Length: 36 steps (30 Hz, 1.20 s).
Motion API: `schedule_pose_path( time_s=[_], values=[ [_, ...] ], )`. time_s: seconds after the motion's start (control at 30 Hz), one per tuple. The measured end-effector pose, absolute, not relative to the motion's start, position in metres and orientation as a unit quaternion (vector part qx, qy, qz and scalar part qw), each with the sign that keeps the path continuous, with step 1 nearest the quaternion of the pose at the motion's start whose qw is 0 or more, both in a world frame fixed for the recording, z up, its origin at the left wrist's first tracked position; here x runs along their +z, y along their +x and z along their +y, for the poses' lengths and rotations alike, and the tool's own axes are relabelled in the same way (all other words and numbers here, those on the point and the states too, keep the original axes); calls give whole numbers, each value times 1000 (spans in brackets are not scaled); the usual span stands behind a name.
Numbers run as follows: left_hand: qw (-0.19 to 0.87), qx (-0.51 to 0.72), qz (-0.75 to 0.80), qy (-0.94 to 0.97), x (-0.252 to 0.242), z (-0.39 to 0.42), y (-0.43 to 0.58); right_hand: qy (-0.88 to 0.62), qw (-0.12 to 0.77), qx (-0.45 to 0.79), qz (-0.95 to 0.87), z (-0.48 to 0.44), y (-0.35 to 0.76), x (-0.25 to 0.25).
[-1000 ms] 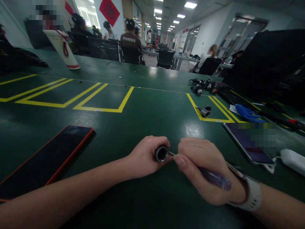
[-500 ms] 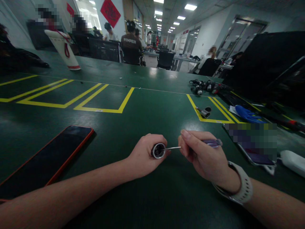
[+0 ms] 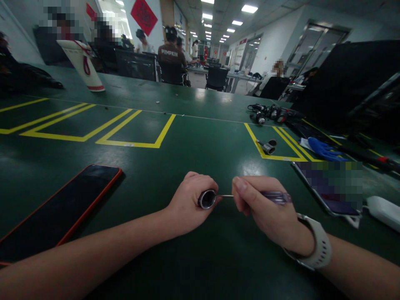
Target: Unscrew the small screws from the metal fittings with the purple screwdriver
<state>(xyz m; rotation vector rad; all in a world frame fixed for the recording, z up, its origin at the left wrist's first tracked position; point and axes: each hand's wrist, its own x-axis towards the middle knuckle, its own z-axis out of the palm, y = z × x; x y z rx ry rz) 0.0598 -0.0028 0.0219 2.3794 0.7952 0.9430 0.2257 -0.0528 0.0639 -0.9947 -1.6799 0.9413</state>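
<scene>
The one view looked from the wearer's head, forward and down, close over the tabletop, reaching to distant ceiling lights.

Compared with a second ago, the right hand sits rolled thumb-side up and its screwdriver lies nearly level, and the shaft, half a second ago crossing the opening of the metal cylinder, now shows only right of its rim.
</scene>
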Motion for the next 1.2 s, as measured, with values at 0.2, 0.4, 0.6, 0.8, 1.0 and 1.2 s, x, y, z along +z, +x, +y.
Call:
schedule_pose_path(
  time_s=[0.2, 0.4, 0.6, 0.8, 1.0, 1.2],
  values=[
    [260, 360, 291, 847, 26, -3, 60, -400, 522, 503, -560, -45, 224, 57],
    [295, 373, 327, 816, 30, -3, 60, -369, 551, 489, -566, -47, 225, 56],
    [318, 381, 340, 799, 30, -4, 60, -361, 535, 412, -643, -51, 230, 56],
    [333, 389, 360, 780, 29, -4, 58, -339, 559, 382, -653, -51, 232, 57],
    [341, 393, 358, 776, 30, -4, 58, -321, 546, 346, -693, -51, 231, 60],
    [345, 406, 342, 774, 30, -6, 59, -311, 435, 274, -799, -53, 227, 69]
  ],
)
